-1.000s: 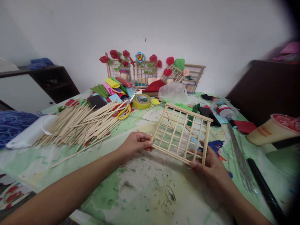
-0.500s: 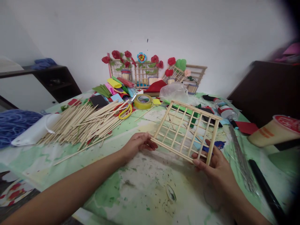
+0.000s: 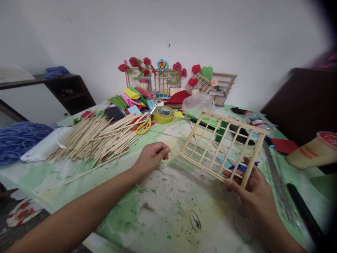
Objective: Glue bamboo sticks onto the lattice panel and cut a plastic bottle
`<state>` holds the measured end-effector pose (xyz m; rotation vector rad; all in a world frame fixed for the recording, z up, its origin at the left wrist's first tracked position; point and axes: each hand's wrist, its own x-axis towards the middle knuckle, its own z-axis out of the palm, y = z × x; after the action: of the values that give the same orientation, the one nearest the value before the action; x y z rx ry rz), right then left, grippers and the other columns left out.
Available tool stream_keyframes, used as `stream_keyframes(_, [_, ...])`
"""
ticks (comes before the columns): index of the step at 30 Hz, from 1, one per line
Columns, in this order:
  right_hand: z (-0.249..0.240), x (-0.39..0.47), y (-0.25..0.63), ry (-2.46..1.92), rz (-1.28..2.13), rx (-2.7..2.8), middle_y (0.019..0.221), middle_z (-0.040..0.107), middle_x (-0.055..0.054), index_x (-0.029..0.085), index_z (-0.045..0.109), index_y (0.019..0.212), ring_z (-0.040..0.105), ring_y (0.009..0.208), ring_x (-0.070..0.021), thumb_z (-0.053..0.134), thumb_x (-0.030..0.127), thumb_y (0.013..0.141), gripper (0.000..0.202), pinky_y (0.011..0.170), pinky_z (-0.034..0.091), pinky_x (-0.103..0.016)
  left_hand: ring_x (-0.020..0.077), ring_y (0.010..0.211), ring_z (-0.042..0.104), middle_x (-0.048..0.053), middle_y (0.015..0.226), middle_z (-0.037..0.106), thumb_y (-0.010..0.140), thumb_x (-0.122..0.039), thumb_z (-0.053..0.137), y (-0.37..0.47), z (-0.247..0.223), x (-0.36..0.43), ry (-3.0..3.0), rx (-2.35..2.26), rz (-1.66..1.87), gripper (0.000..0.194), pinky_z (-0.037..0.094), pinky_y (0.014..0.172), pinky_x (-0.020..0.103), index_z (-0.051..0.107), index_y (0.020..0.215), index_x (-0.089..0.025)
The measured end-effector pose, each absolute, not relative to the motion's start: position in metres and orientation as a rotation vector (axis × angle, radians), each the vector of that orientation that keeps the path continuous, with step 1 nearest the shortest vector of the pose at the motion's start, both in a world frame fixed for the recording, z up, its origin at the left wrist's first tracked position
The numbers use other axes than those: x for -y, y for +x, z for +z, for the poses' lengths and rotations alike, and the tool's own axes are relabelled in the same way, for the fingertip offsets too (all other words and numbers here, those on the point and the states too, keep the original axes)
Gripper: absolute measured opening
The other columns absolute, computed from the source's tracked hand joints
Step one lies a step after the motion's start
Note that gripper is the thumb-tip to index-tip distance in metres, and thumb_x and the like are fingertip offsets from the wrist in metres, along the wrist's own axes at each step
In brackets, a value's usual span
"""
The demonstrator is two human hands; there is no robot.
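Note:
My right hand [image 3: 254, 188] grips a lattice panel [image 3: 256, 154] of pale wooden sticks by its near right corner, thumb on the front and fingers behind. The panel is tilted above the table, with its far edge raised. To its left, my left hand [image 3: 154, 156] hovers apart from the panel over the table. Its fingers are curled in and pressed to the thumb, and nothing shows in them. A pile of loose wooden sticks [image 3: 92, 140] lies left of that hand. Scissors [image 3: 144, 125] with red and yellow handles rest on the pile's right end, beside a tape roll [image 3: 163, 115].
Lattice panels with red paper flowers [image 3: 168, 75] lean on the back wall. Folded coloured paper [image 3: 131, 96] lies before them. At right are a plastic bottle [image 3: 256, 121], a drink cup [image 3: 312, 151] and thin wires [image 3: 279, 182]. Blue cord [image 3: 23, 140] lies far left.
My left hand has let go of the panel's near left corner and drawn away leftward, its fingers curling in. My right hand still holds the panel, now slightly further right in view.

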<state>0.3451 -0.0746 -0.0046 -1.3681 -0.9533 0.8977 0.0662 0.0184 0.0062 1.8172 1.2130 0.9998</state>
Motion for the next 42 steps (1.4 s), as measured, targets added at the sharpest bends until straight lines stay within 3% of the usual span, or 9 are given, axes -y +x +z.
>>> stream_keyframes(8, [0.001,0.081,0.34,-1.376,0.824,0.988,0.085,0.068,-0.004,0.029,0.032,0.138,0.066,0.074,-0.0247,0.082,0.036,0.058,0.095,0.054,0.055,-0.032,0.0108,0.052,0.044,-0.002,0.052,0.045,0.092,-0.038,0.036,0.062,0.009,-0.015,2.057,-1.281,1.049,0.044,0.034,0.055,0.024,0.043,0.053,-0.018])
stream_keyframes(10, [0.003,0.082,0.338,-1.374,0.838,0.997,0.086,0.068,-0.005,0.029,0.033,0.137,0.066,0.075,-0.0243,0.081,0.037,0.059,0.092,0.055,0.054,-0.032,0.0119,0.059,0.05,-0.001,0.058,0.053,0.091,-0.037,0.041,0.062,0.006,-0.017,2.138,-1.258,1.035,0.038,0.037,0.059,0.024,0.052,0.06,-0.017])
stream_keyframes(13, [0.004,0.083,0.335,-1.363,0.866,0.996,0.087,0.067,-0.006,0.028,0.034,0.135,0.066,0.076,-0.0246,0.081,0.035,0.06,0.088,0.054,0.054,-0.032,0.0143,0.076,0.058,0.004,0.08,0.066,0.088,-0.033,0.049,0.064,0.002,-0.017,2.241,-1.151,1.077,0.021,0.043,0.071,0.025,0.063,0.086,-0.017])
stream_keyframes(17, [0.002,0.082,0.335,-1.342,0.904,0.99,0.086,0.066,-0.006,0.028,0.034,0.135,0.066,0.078,-0.026,0.081,0.033,0.06,0.089,0.053,0.054,-0.032,0.0169,0.09,0.06,0.008,0.094,0.068,0.086,-0.031,0.054,0.065,-0.003,-0.016,2.336,-0.988,1.108,0.023,0.046,0.083,0.03,0.065,0.102,-0.018])
stream_keyframes(23, [0.005,0.067,0.335,-1.317,0.914,1.005,0.085,0.068,-0.006,0.025,0.033,0.138,0.066,0.076,-0.0265,0.083,0.034,0.058,0.095,0.05,0.053,-0.031,0.0173,0.09,0.062,0.009,0.094,0.069,0.085,-0.034,0.057,0.063,-0.003,-0.019,2.295,-1.003,1.178,0.024,0.048,0.083,0.03,0.068,0.1,-0.019])
stream_keyframes(31, [0.029,0.035,0.306,-1.214,0.9,1.133,0.082,0.068,-0.005,0.025,0.032,0.138,0.065,0.07,-0.0231,0.083,0.032,0.059,0.094,0.049,0.052,-0.03,0.0167,0.079,0.062,0.006,0.08,0.069,0.082,-0.035,0.061,0.049,0.009,-0.034,2.178,-1.139,1.437,0.018,0.047,0.077,0.029,0.069,0.077,-0.02])
stream_keyframes(42, [0.005,0.044,0.307,-1.236,1.127,0.914,0.084,0.069,-0.003,0.023,0.038,0.132,0.066,0.065,-0.0202,0.085,0.033,0.053,0.092,0.05,0.051,-0.027,0.0183,0.081,0.052,0.007,0.079,0.061,0.092,-0.027,0.041,0.049,0.013,-0.033,2.728,-1.049,1.205,0.023,0.04,0.078,0.033,0.057,0.078,-0.018])
